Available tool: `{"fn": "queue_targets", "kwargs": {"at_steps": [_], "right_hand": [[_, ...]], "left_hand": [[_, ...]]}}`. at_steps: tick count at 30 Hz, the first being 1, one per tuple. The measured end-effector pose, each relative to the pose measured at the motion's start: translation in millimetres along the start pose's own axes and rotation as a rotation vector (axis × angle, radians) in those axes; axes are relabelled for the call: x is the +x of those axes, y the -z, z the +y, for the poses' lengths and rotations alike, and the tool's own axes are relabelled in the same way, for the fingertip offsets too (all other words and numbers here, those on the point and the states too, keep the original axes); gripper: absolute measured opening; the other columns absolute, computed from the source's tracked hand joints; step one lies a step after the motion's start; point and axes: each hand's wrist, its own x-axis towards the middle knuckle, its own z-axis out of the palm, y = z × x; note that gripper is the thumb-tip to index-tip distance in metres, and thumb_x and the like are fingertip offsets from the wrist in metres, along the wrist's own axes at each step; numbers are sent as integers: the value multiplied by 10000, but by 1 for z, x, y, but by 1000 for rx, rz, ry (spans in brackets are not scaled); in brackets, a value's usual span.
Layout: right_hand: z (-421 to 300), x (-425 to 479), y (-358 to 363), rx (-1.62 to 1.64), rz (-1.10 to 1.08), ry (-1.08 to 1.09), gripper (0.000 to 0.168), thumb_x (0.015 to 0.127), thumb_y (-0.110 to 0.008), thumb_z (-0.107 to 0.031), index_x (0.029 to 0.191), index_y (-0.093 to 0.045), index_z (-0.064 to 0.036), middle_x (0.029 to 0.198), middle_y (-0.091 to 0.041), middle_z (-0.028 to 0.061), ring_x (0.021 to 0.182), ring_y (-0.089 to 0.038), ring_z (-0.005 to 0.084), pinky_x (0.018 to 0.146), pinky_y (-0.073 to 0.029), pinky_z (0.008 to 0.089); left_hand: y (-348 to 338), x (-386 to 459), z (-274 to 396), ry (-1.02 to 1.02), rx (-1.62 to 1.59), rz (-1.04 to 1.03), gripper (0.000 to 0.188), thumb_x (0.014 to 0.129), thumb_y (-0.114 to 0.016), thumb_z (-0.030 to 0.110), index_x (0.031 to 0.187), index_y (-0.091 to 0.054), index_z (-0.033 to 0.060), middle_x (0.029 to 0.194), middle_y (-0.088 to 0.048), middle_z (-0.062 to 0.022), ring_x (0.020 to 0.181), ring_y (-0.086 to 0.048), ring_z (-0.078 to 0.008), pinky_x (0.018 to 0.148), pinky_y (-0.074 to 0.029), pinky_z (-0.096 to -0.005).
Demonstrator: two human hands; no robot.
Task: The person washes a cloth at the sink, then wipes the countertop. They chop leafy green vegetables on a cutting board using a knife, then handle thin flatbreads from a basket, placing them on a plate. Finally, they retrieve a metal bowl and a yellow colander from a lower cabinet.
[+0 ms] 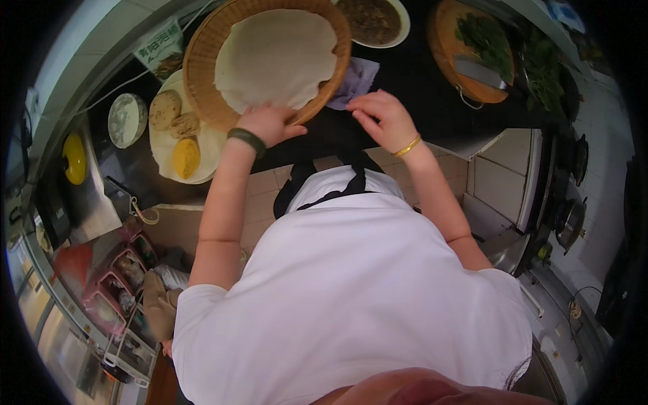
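Observation:
A round wicker basket [200,76] lies on the dark counter before me, with a thin, pale sheet of dough [276,55] spread inside it. My left hand [268,124] is on the near rim, fingers over the inner side at the sheet's edge and thumb outside. The fingertips are partly hidden. To the right of the basket, my right hand [382,119] hovers above the counter near a purple cloth [357,83]. Its fingers are bent, with a gap to the thumb, and nothing shows between them.
Left of the basket, a pale round board [164,147] carries flatbreads [165,110] and a yellow lump [186,158]. A floury bowl [127,120] stands beside it. Rightward are a bowl of brown food [372,23] and a wooden cutting board [445,55] with leafy greens [483,43] and a cleaver [478,72].

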Motion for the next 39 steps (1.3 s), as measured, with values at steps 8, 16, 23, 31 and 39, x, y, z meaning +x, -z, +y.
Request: {"fn": "queue_targets", "kwargs": {"at_steps": [8,16,23,31,39], "right_hand": [[41,-61,42,100,89,91,107,810,-677,-104,903,-711,-62,937,-705,73,903,-654,258,824,-512,364],[179,-160,193,-105,420,-226,336,775,-611,22,1083,-681,-94,1102,-670,113,1012,-631,287,899,-507,378],[316,-130,268,-681,159,-109,180,816,-546,-37,944,-639,-123,1022,-651,69,1000,-617,299,876,-480,423],[327,-109,283,-714,-15,-88,339,737,-619,-48,1044,-575,-185,934,-619,83,911,-625,305,805,-485,421],[295,-141,285,113,352,-341,426,683,-660,-70,1106,-614,-90,881,-616,56,764,-601,181,731,-517,309]], "left_hand": [[15,10,78,213,146,282,491,865,-632,454,1226,-613,122,1239,-603,-145,1211,-519,-354,981,-416,-533],[-11,68,239,13,87,841,505,746,-770,261,1188,-617,71,1290,-554,-200,1181,-526,-378,994,-441,-440],[-32,123,372,-211,-132,412,378,775,-741,204,1124,-671,77,1294,-579,-132,1127,-582,-328,935,-492,-391],[-16,158,354,-215,-114,465,330,788,-730,205,1087,-674,78,1220,-625,-112,1089,-599,-324,910,-497,-391],[27,251,308,-245,-310,957,327,837,-649,124,1149,-630,30,1253,-576,-208,1175,-528,-378,996,-434,-416]]}}
